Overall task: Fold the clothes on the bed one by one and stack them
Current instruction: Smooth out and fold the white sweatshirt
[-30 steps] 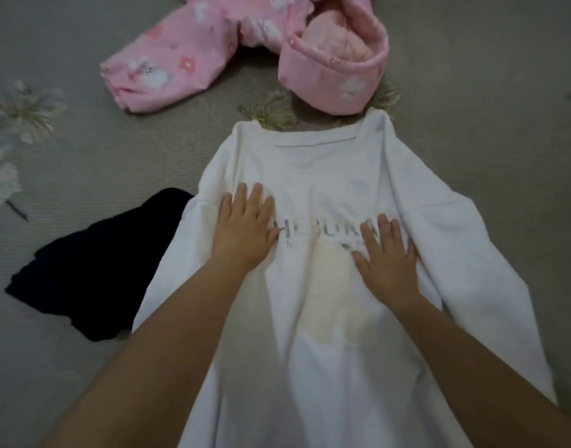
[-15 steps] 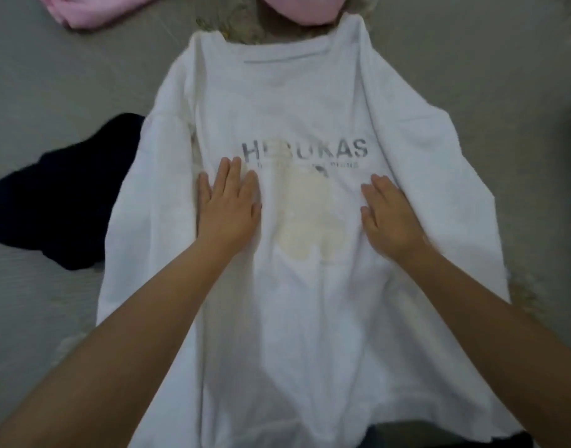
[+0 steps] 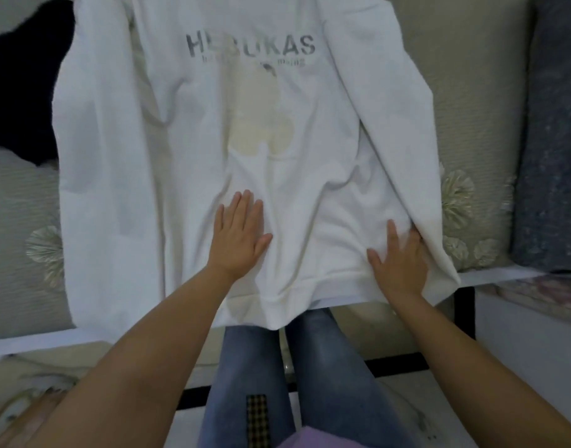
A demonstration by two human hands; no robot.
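No grasp on either side: my left hand (image 3: 237,236) lies flat, fingers straight and together, palm down on the white sweatshirt (image 3: 232,150) near its hem. My right hand (image 3: 399,258) presses flat at the hem's right side, fingertips under the sleeve fold. Sweatshirt lies spread face-up on the bed (image 3: 465,101), hem overhanging the edge. Dark garment (image 3: 22,88) sits left of it.

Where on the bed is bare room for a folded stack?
One bare patch lies between the white sweatshirt and the grey bedding; another below the dark garment, left of the sweatshirt's sleeve. The middle is crowded: both hands lie flat on the sweatshirt.
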